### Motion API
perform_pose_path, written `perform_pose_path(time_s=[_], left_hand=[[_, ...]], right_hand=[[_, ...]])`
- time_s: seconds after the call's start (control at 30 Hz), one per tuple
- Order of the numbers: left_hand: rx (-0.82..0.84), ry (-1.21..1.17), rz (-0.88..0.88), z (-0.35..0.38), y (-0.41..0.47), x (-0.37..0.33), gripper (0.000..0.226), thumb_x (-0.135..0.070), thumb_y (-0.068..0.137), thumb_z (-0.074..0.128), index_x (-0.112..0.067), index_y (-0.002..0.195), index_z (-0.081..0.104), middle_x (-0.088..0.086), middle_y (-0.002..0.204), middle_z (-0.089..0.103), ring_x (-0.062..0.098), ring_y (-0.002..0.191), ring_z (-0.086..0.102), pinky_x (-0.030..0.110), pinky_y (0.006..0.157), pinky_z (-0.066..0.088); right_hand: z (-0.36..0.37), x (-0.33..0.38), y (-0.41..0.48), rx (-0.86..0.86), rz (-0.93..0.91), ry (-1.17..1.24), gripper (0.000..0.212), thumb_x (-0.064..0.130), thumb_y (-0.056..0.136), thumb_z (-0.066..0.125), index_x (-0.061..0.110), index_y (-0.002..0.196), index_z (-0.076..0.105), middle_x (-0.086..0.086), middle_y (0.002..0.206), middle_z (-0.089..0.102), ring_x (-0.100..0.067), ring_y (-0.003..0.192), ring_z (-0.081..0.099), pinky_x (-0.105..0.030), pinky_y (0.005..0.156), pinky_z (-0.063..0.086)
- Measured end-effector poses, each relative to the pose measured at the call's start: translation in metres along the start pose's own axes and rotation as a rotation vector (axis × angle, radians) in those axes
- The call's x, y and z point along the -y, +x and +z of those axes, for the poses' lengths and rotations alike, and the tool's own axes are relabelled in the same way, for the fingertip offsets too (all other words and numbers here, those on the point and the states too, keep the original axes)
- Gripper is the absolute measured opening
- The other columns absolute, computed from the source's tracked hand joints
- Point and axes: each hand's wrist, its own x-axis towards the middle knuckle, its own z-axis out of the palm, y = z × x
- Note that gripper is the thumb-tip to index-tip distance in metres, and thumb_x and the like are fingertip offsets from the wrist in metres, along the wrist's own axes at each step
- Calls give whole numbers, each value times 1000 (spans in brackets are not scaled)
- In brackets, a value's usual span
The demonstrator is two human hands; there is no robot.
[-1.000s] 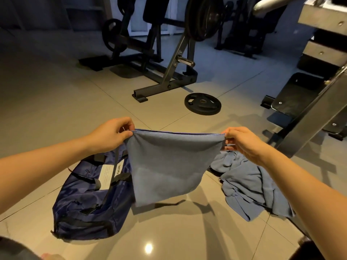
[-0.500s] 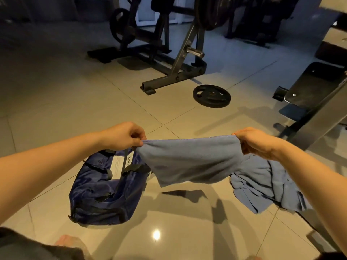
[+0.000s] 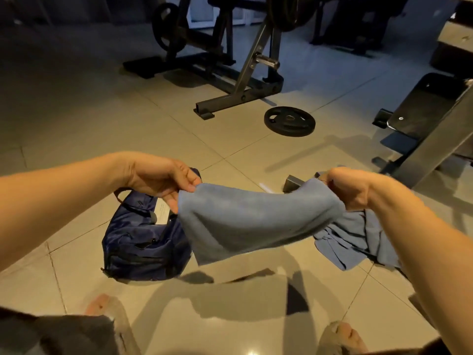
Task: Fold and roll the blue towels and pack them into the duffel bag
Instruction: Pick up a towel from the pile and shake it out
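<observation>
I hold a folded blue towel (image 3: 250, 221) stretched in the air between both hands, above the tiled floor. My left hand (image 3: 163, 178) pinches its left corner with thumb and fingers. At the right end, my right hand (image 3: 350, 188) grips the towel in a closed fist. The towel sags in the middle and its lower edge swings toward me. A navy duffel bag (image 3: 143, 247) lies on the floor below my left hand. More blue towels (image 3: 358, 239) lie crumpled in a heap on the floor under my right forearm.
A black weight plate (image 3: 289, 121) lies on the tiles ahead. A plate-loaded machine frame (image 3: 230, 80) stands behind it. A bench and metal frame (image 3: 430, 124) stand at the right. My bare feet (image 3: 102, 306) show at the bottom edge.
The towel went from hanging straight down to swinging up and sagging toward me. Both hands dropped lower, and my right hand turned into a fist. The view tilted down, bringing my feet in.
</observation>
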Motion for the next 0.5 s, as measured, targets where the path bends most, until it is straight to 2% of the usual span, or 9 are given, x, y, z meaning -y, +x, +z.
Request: perform_pose_path(time_s=[0.03, 0.1, 0.17, 0.2, 0.27, 0.37, 0.43, 0.5], left_hand=[[100, -24, -45, -4, 2, 4, 22, -1, 97, 57, 3, 117, 66, 23, 100, 70, 30, 79, 74, 38, 73, 64], [191, -70, -118, -14, 16, 18, 26, -3, 95, 63, 3, 120, 65, 21, 98, 73, 28, 77, 76, 37, 73, 64], [115, -49, -186, -22, 41, 35, 20, -2, 98, 56, 1, 115, 66, 19, 93, 72, 26, 73, 75, 36, 70, 64], [23, 2, -212, -24, 58, 45, 18, -2, 100, 54, -1, 111, 67, 18, 91, 72, 25, 71, 75, 36, 69, 64], [-198, 134, -227, -29, 96, 69, 15, -5, 102, 53, -4, 101, 68, 15, 85, 72, 22, 71, 73, 35, 69, 62], [-539, 285, -174, -32, 163, 114, 16, -5, 98, 59, -6, 84, 67, 12, 69, 70, 20, 60, 67, 33, 62, 56], [-699, 432, -121, -34, 205, 143, 18, -8, 94, 64, -7, 76, 66, 6, 64, 66, 21, 62, 63, 31, 60, 51], [-794, 656, -107, -36, 243, 167, 15, -15, 94, 63, -11, 81, 70, 2, 73, 67, 25, 72, 63, 32, 61, 46]], right_hand=[[-3, 0, 1, 59, 11, -16, 17, 3, 86, 44, -1, 98, 55, -23, 93, 55, -40, 91, 55, -46, 82, 48], [-5, -3, 10, 111, 32, -52, 10, 2, 81, 44, 5, 86, 51, -20, 83, 45, -36, 75, 50, -39, 64, 48], [-4, -13, 33, 120, 70, -85, 22, 0, 82, 40, 9, 61, 44, -12, 62, 36, -25, 49, 39, -28, 44, 38], [0, -21, 47, 115, 104, -114, 29, 0, 85, 38, 10, 57, 42, -9, 57, 34, -22, 46, 33, -28, 42, 34], [12, -39, 80, 72, 165, -181, 33, 6, 98, 34, 8, 67, 45, -11, 59, 40, -24, 49, 35, -33, 49, 36], [36, -79, 145, -167, 165, -154, 28, 9, 103, 32, 0, 87, 53, -20, 81, 58, -36, 70, 59, -43, 60, 52], [54, -108, 189, -335, 112, -137, 21, 8, 100, 39, 6, 82, 51, -21, 92, 59, -38, 84, 61, -49, 71, 57], [65, -134, 228, -446, 56, -212, 25, 10, 95, 47, 17, 72, 43, -15, 94, 55, -32, 86, 53, -46, 83, 55]])
